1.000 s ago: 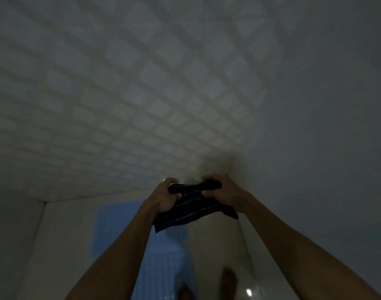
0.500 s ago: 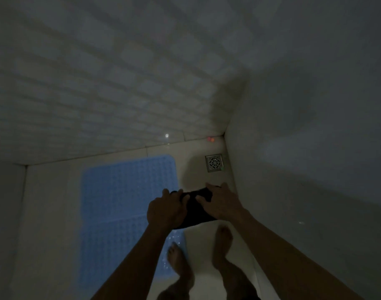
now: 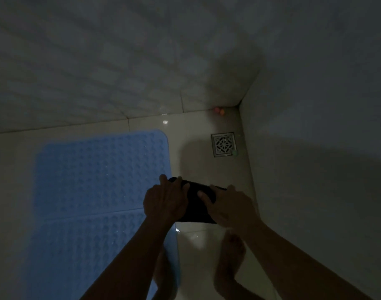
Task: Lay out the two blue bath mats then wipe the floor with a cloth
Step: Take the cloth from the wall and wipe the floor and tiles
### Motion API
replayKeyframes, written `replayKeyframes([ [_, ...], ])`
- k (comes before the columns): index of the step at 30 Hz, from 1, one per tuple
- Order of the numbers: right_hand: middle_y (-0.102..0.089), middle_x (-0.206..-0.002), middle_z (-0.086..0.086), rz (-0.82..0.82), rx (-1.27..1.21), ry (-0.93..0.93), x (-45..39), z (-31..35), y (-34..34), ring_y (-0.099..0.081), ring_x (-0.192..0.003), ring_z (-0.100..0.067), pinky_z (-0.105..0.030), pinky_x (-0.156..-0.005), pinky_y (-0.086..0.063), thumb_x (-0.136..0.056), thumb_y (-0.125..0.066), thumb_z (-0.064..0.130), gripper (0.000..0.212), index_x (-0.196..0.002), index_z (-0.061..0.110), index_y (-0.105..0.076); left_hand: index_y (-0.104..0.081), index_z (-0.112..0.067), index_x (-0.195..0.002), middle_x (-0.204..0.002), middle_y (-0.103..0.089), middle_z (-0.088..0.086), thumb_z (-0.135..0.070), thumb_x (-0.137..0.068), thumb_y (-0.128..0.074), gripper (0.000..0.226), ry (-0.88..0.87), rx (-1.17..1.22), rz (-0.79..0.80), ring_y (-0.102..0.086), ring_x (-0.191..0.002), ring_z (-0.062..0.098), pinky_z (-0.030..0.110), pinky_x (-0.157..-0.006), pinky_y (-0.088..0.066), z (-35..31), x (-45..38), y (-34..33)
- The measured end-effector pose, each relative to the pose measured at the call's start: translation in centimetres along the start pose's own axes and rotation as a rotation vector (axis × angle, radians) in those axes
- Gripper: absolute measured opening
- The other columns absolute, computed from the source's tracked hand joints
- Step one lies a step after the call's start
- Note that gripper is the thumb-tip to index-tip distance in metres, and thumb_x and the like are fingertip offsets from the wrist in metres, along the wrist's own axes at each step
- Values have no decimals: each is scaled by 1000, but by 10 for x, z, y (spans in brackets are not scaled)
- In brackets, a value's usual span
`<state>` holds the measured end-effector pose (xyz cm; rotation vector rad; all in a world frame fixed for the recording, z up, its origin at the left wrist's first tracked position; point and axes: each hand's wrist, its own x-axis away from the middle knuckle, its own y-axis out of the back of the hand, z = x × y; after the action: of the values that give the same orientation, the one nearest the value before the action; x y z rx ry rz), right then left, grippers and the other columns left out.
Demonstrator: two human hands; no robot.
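Two blue bath mats lie flat on the pale tiled floor, the far mat (image 3: 103, 172) meeting the near mat (image 3: 92, 256) end to end. A dark cloth (image 3: 198, 206) is between my hands, low over the bare floor strip right of the mats. My left hand (image 3: 165, 200) grips its left end, fingers curled over the top edge. My right hand (image 3: 230, 204) holds its right end, thumb on the front. Most of the cloth is hidden by my hands.
A square metal floor drain (image 3: 224, 145) sits in the far right corner, with a small orange-pink object (image 3: 218, 110) against the wall behind it. Walls close in on the far and right sides. My bare feet (image 3: 228, 265) stand below the cloth.
The view has tipped down from the wall to the floor. My hands have lowered the cloth from chest height toward the floor beside the mats.
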<state>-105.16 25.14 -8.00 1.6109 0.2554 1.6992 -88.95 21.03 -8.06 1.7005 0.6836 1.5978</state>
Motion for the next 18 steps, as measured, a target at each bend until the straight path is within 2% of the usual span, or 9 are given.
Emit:
replayKeyframes([
  [6,-42,-147,-16,-46,-169,28,-129,-8,-80,-45,-130,-33,-41,-106,-37,-87,-25,79,78,-150,35,-33,-48,-30,-146,-142,-48,14,-53,-106,-24,52,26,-20,-75,-65,-105,33,36,-85,-48,22,-100,-101],
  [8,-32,-152,-18,-72,-214,66,-166,-9,-91,-41,-134,-35,-43,-108,-36,-88,-27,78,77,-152,35,-29,-52,-29,-141,-133,-51,13,-53,-106,-25,52,31,8,-125,-65,-101,36,38,-83,-48,29,-134,-120],
  [10,-25,-154,-18,-106,-204,109,-202,-5,-96,-38,-135,-36,-43,-108,-35,-88,-27,77,76,-153,36,-25,-53,-28,-139,-128,-50,14,-54,-106,-26,50,29,82,-160,-63,-100,40,41,-85,-48,34,-169,-129],
  [13,-23,-154,-16,-211,-199,166,-256,1,-94,-40,-133,-36,-42,-106,-37,-88,-26,77,76,-153,37,-24,-50,-29,-142,-135,-47,14,-53,-106,-26,50,28,127,-241,-62,-105,40,42,-89,-47,37,-223,-135],
  [18,-32,-145,-18,-450,-147,230,-344,13,-79,-50,-121,-40,-41,-97,-44,-90,-31,74,72,-151,34,-29,-45,-29,-146,-138,-43,17,-55,-105,-26,52,26,181,-405,-63,-103,40,44,-88,-50,42,-309,-135],
])
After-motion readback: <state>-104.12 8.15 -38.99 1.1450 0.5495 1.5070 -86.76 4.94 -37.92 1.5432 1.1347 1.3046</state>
